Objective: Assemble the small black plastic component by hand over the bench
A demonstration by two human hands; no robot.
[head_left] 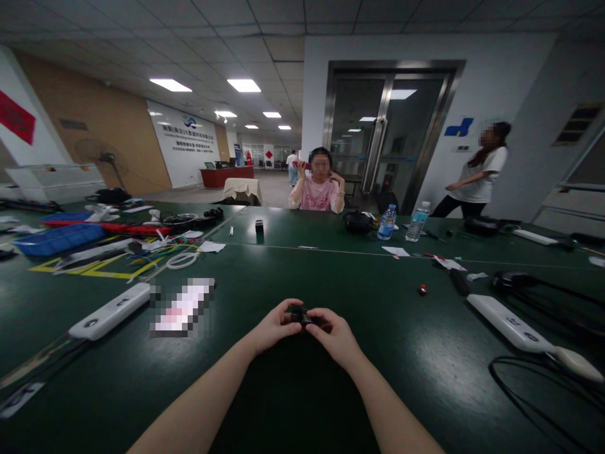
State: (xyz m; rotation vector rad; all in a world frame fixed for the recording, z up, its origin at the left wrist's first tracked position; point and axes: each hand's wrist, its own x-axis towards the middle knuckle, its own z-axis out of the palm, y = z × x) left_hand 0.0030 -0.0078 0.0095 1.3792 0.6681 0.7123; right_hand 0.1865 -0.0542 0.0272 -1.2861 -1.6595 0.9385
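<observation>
Left hand (276, 326): thumb and fingers pinched on one side of the small black object.
Right hand (336, 334): pinched on its other side, fingertips almost meeting the left hand's.
Small black object (297, 314): between the two hands, toward the near edge of the tabletop (368, 287), about midway between left and right edges; its exact form is hidden by the fingers, and I cannot tell whether it touches the surface.
Blurred flat rectangle (184, 308): lying left of the hands, pale face up.
Left white bar (111, 313): beyond that rectangle, toward the left edge, set aslant.
Right white bar (508, 323): toward the right edge, with a black cable (498, 384) looping nearer the near right corner.
Red piece (422, 290): alone, between the hands and the right white bar.
Black box (259, 226): small, upright, near the far edge.
Bottles: blue-labelled bottle (387, 224) and clear bottle (418, 223) standing side by side near the far edge, right of middle.
Blue tray (59, 240): toward the far left corner.
Far edge: a seated person in a pink top (317, 194) faces the tabletop.
</observation>
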